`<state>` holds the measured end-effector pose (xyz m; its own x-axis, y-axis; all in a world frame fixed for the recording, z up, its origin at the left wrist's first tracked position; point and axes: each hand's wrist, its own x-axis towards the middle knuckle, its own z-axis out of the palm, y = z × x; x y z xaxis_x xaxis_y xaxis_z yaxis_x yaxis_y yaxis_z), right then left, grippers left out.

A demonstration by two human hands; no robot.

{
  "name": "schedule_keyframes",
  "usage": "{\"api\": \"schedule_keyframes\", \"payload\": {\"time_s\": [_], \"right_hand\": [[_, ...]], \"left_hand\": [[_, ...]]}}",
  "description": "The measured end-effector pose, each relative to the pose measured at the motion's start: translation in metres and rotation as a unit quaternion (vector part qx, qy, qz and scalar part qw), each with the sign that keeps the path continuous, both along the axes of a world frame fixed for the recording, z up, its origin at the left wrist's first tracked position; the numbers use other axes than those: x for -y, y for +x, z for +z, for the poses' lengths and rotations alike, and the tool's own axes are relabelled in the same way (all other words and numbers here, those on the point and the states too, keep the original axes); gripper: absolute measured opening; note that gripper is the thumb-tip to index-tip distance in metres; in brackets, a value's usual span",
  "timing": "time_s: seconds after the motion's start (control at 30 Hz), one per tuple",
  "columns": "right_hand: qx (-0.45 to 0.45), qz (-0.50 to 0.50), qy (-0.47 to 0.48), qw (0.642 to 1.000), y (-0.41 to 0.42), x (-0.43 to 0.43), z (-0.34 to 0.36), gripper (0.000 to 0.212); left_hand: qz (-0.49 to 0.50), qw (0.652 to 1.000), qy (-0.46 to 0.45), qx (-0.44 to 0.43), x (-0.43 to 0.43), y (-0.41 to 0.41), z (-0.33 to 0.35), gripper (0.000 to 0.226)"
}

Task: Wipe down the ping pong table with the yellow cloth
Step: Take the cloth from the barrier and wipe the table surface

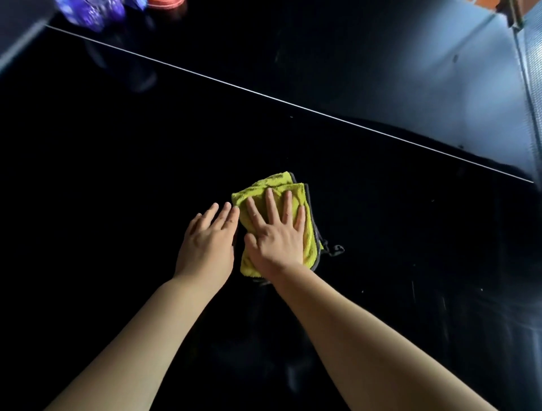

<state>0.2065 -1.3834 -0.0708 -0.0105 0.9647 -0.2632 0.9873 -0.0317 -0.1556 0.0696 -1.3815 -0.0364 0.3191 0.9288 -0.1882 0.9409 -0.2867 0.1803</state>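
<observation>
A folded yellow cloth (271, 187) with a grey edge lies on the dark ping pong table (117, 176), near the middle of the view. My right hand (275, 234) rests flat on top of the cloth with its fingers spread, pressing it to the table. My left hand (208, 240) lies flat on the bare table just left of the cloth, fingers together, its fingertips touching the cloth's left edge. A thin white line (293, 104) crosses the table diagonally beyond the cloth.
Blurred purple objects (91, 11) and an orange-red object (165, 3) stand at the table's far left. The net (531, 96) runs along the right side. A grey table edge (17, 50) shows at the top left.
</observation>
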Motion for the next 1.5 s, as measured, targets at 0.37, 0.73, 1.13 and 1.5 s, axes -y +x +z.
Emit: {"api": "schedule_keyframes", "payload": {"time_s": [0.37,0.73,1.13,1.5], "right_hand": [[-0.027,0.071,0.017,0.997,0.040,0.082,0.002,0.069],[-0.022,-0.037,0.033,0.999,0.196,0.135,0.004,0.070],[0.004,-0.204,0.044,0.978,0.384,0.225,0.000,0.068],[0.038,-0.329,0.048,0.942,0.471,0.325,-0.007,0.067]], "left_hand": [[0.000,0.996,-0.048,-0.076,0.059,0.047,0.001,0.061],[-0.078,0.994,-0.064,-0.048,0.085,0.209,0.004,0.062],[-0.214,0.974,-0.073,-0.018,0.139,0.421,0.004,0.060],[-0.333,0.939,-0.058,-0.058,0.226,0.541,0.000,0.058]]}}
